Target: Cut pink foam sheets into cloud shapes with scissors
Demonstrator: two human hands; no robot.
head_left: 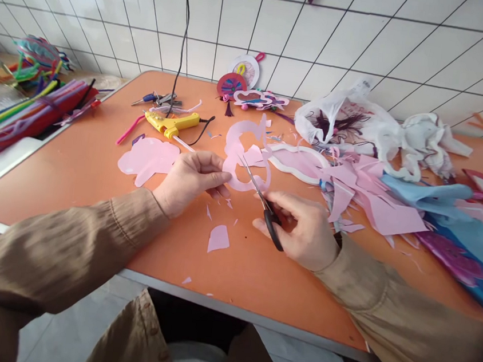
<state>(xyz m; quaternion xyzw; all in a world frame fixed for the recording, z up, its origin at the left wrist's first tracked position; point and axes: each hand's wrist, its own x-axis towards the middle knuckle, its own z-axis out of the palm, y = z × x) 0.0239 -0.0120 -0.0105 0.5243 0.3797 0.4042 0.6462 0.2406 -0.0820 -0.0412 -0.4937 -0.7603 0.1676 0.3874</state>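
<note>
Between thumb and fingers, my left hand (196, 179) pinches the left edge of a pink paper cutout (233, 137), a curvy outline with openings, raised over the table. My right hand (305, 228) grips black-handled scissors (270, 215). Their blades point up and left and reach into the cutout's middle; how far apart the blades are is hard to tell. Left of my left hand lies a pink cloud-like paper shape (151, 159). A loose pink scrap (219, 238) rests below the hands, with smaller bits around it.
A yellow glue gun (174, 122) with a dark cord lies at the back left. Pink paper pieces (377, 201), a white plastic bag (338, 116) and blue material (430, 192) crowd the right. Finished-looking ornaments (238, 83) lean by the tiled wall. Colourful pipe cleaners (37, 110) are far left.
</note>
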